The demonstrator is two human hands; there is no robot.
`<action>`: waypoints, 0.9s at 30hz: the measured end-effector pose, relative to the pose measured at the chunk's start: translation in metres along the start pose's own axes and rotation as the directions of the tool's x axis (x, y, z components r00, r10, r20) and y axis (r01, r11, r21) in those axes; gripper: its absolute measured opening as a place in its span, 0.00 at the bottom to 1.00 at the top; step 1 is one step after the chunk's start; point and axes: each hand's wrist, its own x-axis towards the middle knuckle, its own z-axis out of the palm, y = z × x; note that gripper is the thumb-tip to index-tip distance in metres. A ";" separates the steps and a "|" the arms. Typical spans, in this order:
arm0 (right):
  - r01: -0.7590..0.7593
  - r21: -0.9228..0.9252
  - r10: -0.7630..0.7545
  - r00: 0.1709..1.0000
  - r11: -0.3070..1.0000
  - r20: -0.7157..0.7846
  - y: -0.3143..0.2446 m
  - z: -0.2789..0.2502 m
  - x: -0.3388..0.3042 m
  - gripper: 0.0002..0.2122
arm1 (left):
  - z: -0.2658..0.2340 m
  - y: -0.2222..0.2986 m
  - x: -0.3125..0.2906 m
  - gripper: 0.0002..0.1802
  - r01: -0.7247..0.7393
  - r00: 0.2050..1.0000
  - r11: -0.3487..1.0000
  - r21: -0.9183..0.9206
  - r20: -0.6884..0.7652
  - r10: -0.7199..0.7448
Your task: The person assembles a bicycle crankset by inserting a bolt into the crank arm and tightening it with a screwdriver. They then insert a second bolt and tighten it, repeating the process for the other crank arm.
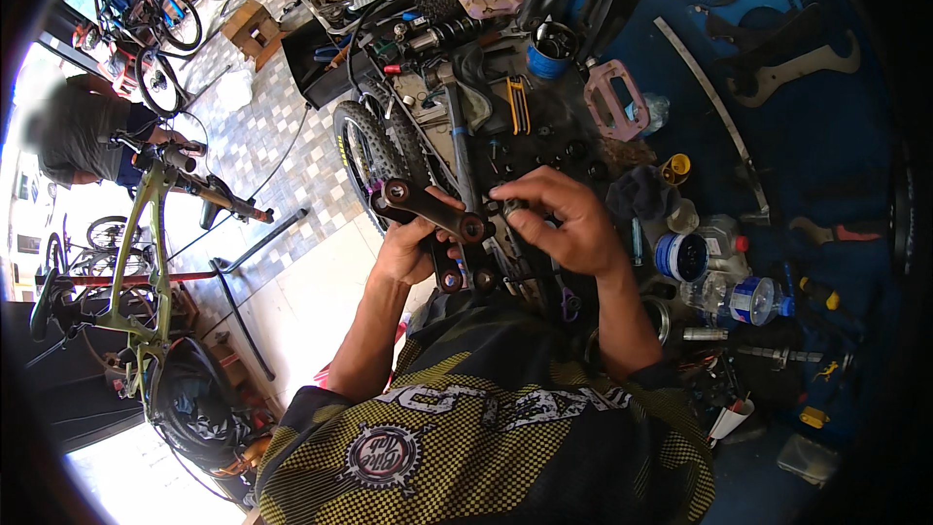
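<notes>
My left hand (406,249) is closed round a dark bike suspension link (434,211), a forked piece with round bearing seats at its ends. It is held up in front of my chest. Just right of the link, my right hand (573,224) pinches a small dark round part (514,205) between thumb and fingers. What kind of part it is I cannot make out. The part looks close to the link's right-hand bearing seat; whether they touch is unclear.
Beyond my hands, the cluttered bench holds a yellow hex key set (519,105), pink pedals (616,100) and a blue cup (552,51). A clear bottle (743,299) lies at right. To the left are a green bike frame (146,258) and another person (83,131).
</notes>
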 end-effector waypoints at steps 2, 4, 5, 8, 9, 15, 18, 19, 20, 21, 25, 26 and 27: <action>0.127 -0.362 -0.126 0.992 0.924 0.028 -0.021 0.010 0.004 0.15 | 0.002 0.000 0.000 0.21 -0.003 1.000 1.000 0.016 -0.010 0.003; 0.122 -0.437 -0.114 0.992 0.891 0.044 -0.025 0.018 0.002 0.19 | 0.002 0.001 0.000 0.20 -0.012 0.999 0.999 0.047 -0.031 0.013; 0.142 -0.464 -0.127 0.990 0.875 0.063 -0.027 0.019 0.001 0.19 | 0.003 0.001 0.000 0.20 -0.007 1.000 0.999 0.046 -0.026 0.008; 0.164 -0.523 -0.136 0.986 0.836 0.091 -0.030 0.022 0.002 0.19 | 0.006 0.002 0.000 0.18 -0.003 1.000 0.999 0.043 -0.017 0.004; 0.166 -0.539 -0.135 0.986 0.826 0.097 -0.031 0.023 0.003 0.19 | 0.006 0.002 0.000 0.18 -0.006 1.000 0.999 0.041 -0.015 0.007; 0.286 -0.648 -0.265 0.955 0.706 0.134 -0.033 0.030 0.005 0.20 | 0.012 0.002 0.000 0.16 -0.009 0.998 0.999 0.049 -0.055 0.012; 0.255 -0.650 -0.290 0.956 0.716 0.056 -0.035 0.033 0.007 0.17 | 0.011 0.002 0.000 0.15 -0.005 0.998 0.999 0.047 -0.055 0.008; 0.237 -0.666 -0.262 0.963 0.707 0.064 -0.035 0.032 0.005 0.16 | 0.010 0.002 0.000 0.15 -0.003 0.999 0.999 0.043 -0.052 0.005; 0.219 -0.682 -0.235 0.969 0.698 0.072 -0.034 0.030 0.003 0.15 | 0.011 0.002 0.000 0.17 0.001 0.998 0.998 0.063 -0.069 0.003; 0.202 -0.697 -0.207 0.975 0.688 0.079 -0.033 0.029 0.001 0.14 | 0.013 0.003 0.000 0.19 0.006 0.996 0.997 0.083 -0.086 0.002; 0.279 -0.759 -0.334 0.938 0.588 0.086 -0.033 0.029 0.000 0.15 | 0.020 0.004 0.000 0.20 0.006 0.990 0.996 0.085 -0.139 0.006; 0.304 -0.779 -0.368 0.924 0.548 0.102 -0.033 0.030 0.000 0.15 | 0.019 0.004 0.000 0.19 0.012 0.992 0.998 0.067 -0.124 -0.003; 0.327 -0.798 -0.400 0.909 0.506 0.119 -0.034 0.031 0.001 0.15 | 0.017 0.005 0.000 0.18 0.018 0.994 0.999 0.048 -0.109 -0.012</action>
